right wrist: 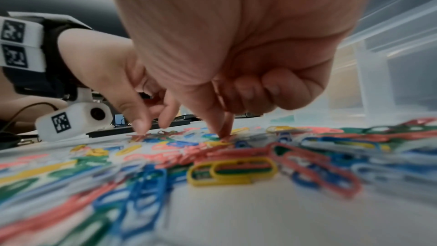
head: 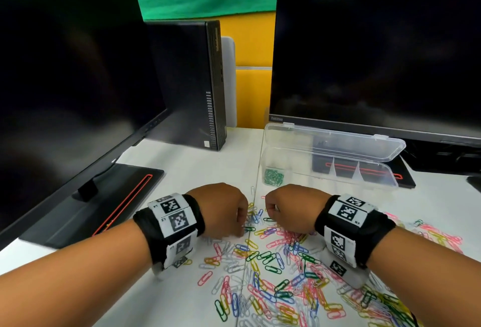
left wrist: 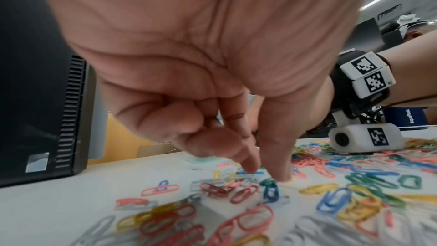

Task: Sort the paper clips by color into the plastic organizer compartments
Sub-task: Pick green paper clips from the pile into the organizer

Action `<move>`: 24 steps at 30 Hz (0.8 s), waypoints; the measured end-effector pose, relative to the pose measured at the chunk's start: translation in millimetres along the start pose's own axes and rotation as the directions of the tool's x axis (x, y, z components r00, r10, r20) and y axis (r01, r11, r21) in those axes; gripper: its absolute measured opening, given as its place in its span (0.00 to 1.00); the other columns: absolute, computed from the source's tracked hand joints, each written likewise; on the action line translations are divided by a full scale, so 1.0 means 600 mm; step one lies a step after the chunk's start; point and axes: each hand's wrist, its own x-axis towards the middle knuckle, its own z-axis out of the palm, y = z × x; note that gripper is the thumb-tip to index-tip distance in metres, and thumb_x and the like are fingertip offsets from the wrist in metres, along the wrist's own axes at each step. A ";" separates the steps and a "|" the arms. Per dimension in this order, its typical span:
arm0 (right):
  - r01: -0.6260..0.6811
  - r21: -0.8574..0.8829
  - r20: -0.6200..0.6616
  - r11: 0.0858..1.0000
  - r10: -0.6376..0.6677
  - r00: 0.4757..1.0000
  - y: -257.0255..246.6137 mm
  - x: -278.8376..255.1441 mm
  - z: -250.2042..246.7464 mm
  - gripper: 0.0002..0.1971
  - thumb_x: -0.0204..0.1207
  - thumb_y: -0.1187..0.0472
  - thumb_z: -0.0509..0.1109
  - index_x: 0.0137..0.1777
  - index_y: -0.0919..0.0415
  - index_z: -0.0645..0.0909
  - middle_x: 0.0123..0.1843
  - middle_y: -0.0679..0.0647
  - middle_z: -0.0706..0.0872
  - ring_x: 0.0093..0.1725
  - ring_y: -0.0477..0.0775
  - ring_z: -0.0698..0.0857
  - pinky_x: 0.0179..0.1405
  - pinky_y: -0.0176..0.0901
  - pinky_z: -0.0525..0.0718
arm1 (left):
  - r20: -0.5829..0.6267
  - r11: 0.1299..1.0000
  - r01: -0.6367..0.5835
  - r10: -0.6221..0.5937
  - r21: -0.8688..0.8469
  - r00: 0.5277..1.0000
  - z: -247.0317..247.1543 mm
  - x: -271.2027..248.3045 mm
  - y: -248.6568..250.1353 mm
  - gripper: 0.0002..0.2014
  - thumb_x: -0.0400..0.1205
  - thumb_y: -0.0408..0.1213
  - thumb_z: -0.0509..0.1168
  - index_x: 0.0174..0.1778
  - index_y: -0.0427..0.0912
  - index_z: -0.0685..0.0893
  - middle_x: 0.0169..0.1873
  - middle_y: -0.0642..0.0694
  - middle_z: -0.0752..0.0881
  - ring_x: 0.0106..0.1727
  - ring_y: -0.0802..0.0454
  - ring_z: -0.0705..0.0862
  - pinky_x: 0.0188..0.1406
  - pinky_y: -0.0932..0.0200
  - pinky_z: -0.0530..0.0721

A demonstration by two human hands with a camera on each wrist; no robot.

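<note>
A: Hovering low over the scattered pile of multicoloured plastic-coated paper clips (head: 276, 269) — both hands, knuckles up, side by side w/ a small gap between.

B: Left hand (head: 221, 209)?

A: Curled. Thumb and index fingertips (left wrist: 250, 166) point down, close together, touching the white tabletop (head: 182, 170) among clips, right at a dark green paper clip (left wrist: 268, 181). Outer fingers folded into palm. Can't tell if anything is actually pinched; tips blurred.

B: Right hand (head: 289, 206)?

A: Same posture. Thumb and index tips (right wrist: 220, 130) pressed together down at the pile; other fingers tucked in. Whether a clip sits between them, can't tell. A yellow paper clip (right wrist: 232, 170) lies just on the wrist side of those tips, untouched.

B: Organizer?

A: Clear plastic organizer box w/ hinged lid (head: 330, 160), lid up, beyond the right hand, near it but apart. Its end compartment nearest the hands holds a heap of green paper clips (head: 273, 177); the other compartments show none.

B: Pile extent?

A: Under and between both hands, spreading back under the right wrist and toward the person. Black-and-white tag bands on both wrists (head: 174, 225).
</note>
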 end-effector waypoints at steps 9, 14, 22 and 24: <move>-0.013 0.036 0.080 0.999 0.010 0.997 -0.012 0.000 -0.004 0.11 0.81 0.58 0.63 0.52 0.62 0.85 0.51 0.57 0.88 0.43 0.55 0.81 0.29 0.35 0.70 | -0.047 0.973 -0.134 0.146 0.190 0.988 0.012 0.009 0.040 0.07 0.83 0.43 0.64 0.49 0.52 0.88 0.46 0.52 0.87 0.42 0.50 0.77 0.40 0.58 0.74; 0.000 0.017 0.077 1.000 -0.002 0.997 -0.013 -0.003 -0.003 0.08 0.80 0.57 0.64 0.47 0.61 0.82 0.47 0.55 0.86 0.43 0.55 0.79 0.31 0.38 0.71 | -0.020 0.983 -0.117 0.121 0.142 0.992 0.013 0.006 0.036 0.04 0.80 0.39 0.62 0.40 0.51 0.80 0.32 0.54 0.77 0.38 0.48 0.78 0.35 0.59 0.72; -0.021 -0.006 0.042 1.000 0.022 0.999 -0.015 -0.005 0.000 0.11 0.82 0.54 0.64 0.56 0.59 0.84 0.54 0.55 0.87 0.53 0.58 0.85 0.49 0.45 0.82 | 0.196 0.422 0.144 0.081 -0.895 0.977 0.001 -0.005 0.006 0.14 0.77 0.18 0.69 0.44 0.41 0.74 0.38 0.34 0.85 0.28 0.51 0.85 0.23 0.64 0.82; -0.004 -0.007 0.054 1.000 0.005 0.999 -0.016 -0.003 0.000 0.12 0.82 0.57 0.63 0.54 0.62 0.85 0.52 0.56 0.88 0.51 0.59 0.86 0.47 0.45 0.82 | 0.200 0.460 0.142 0.079 -0.876 0.977 0.009 -0.001 0.005 0.12 0.73 0.24 0.70 0.47 0.42 0.77 0.37 0.37 0.83 0.30 0.50 0.81 0.24 0.63 0.80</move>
